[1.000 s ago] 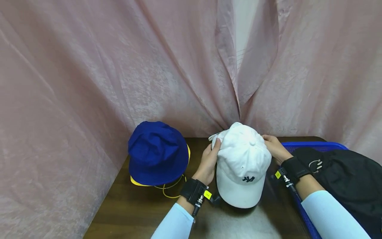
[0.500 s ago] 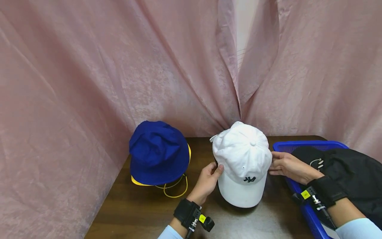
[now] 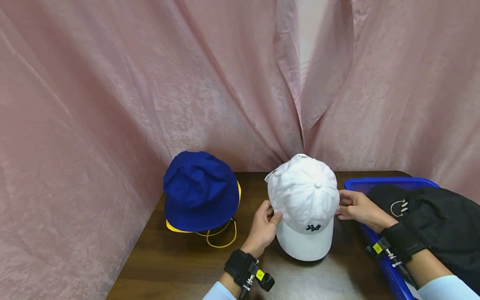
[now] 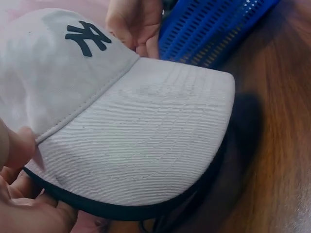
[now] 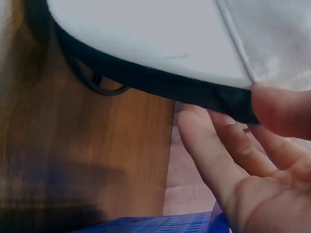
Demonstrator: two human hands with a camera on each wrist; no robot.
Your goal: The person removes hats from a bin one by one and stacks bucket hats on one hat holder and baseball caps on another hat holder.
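You pinched the white cap (image 3: 304, 204) between both hands, left hand (image 3: 263, 228) and right hand (image 3: 359, 209) clamping its brim corners; it looked light, crown soft, brim stiffer.

Pink curtain (image 3: 150, 83) behind wooden table (image 3: 168, 266)

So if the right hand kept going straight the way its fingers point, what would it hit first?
The white cap: the right hand already pinches its edge at the side, fingers pointing left. Beyond it, roughly in line, is the left hand, though depth is uncertain.
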